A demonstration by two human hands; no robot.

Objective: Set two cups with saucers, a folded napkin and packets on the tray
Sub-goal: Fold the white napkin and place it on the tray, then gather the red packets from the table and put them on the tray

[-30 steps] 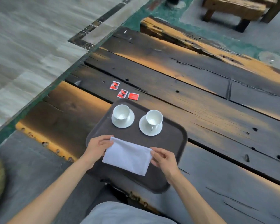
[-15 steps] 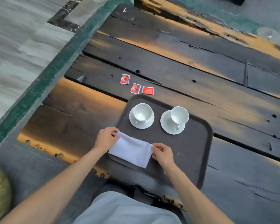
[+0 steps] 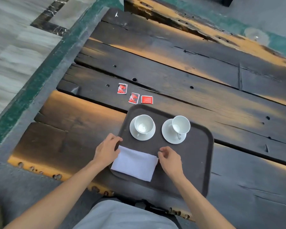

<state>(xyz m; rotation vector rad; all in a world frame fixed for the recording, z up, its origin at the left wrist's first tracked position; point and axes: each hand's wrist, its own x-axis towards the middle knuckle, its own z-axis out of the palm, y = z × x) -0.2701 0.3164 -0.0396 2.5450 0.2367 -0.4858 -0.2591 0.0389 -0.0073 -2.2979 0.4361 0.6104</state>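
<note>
A dark brown tray [image 3: 198,156] lies on the wooden table. Two white cups stand on saucers at its far side, the left cup [image 3: 144,124] and the right cup [image 3: 181,124]. A folded white napkin [image 3: 134,163] lies flat on the tray's near left part. My left hand [image 3: 106,150] covers the napkin's far left corner at the tray rim, fingers curled on it. My right hand [image 3: 169,158] hovers at the far right corner, fingers loosely curled with a small gap to the cloth. Three red packets [image 3: 133,98] lie on the table just beyond the tray.
The table [image 3: 172,71] is made of dark, worn planks with gaps and holes. Its left edge borders a green strip and tiled floor [image 3: 15,52]. My lap in grey cloth [image 3: 122,215] shows below the near edge of the table.
The napkin has been shifted left and laid flat on the tray's near left part. My right hand's fingers have come off its right corner. The camera has moved closer.
</note>
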